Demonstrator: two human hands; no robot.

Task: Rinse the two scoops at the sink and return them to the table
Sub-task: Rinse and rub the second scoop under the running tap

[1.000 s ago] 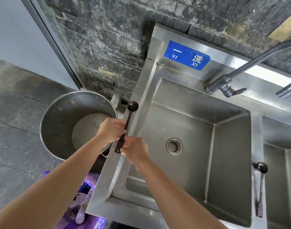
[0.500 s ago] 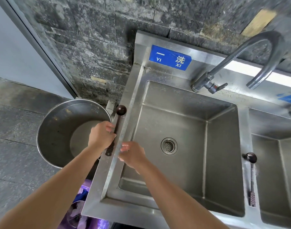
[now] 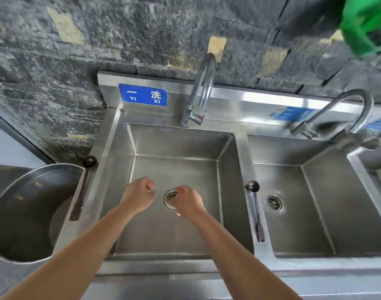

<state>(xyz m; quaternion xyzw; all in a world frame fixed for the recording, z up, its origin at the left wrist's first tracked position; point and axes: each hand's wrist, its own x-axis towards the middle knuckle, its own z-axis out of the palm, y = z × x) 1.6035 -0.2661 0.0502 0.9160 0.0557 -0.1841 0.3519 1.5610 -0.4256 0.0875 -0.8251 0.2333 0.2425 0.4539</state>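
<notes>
A dark long-handled scoop (image 3: 84, 185) lies along the left rim of the steel sink (image 3: 111, 148), bowl end toward the wall. A second scoop (image 3: 255, 207), dark bowl with a patterned metal handle, lies on the divider between the two basins. My left hand (image 3: 138, 196) and my right hand (image 3: 189, 201) hover side by side over the left basin near its drain (image 3: 170, 199). Both have loosely curled fingers and hold nothing. The tap (image 3: 199, 92) above that basin shows no water running.
A large steel pot (image 3: 18, 215) stands on the floor left of the sink. A second basin (image 3: 315, 191) with its own tap (image 3: 345, 113) lies to the right. A dark stone wall runs behind. Something green (image 3: 367, 24) hangs at the top right.
My left hand has let go of the dark scoop, which now lies on the sink's left rim. Both hands have moved right, over the basin. The view has shifted right.
</notes>
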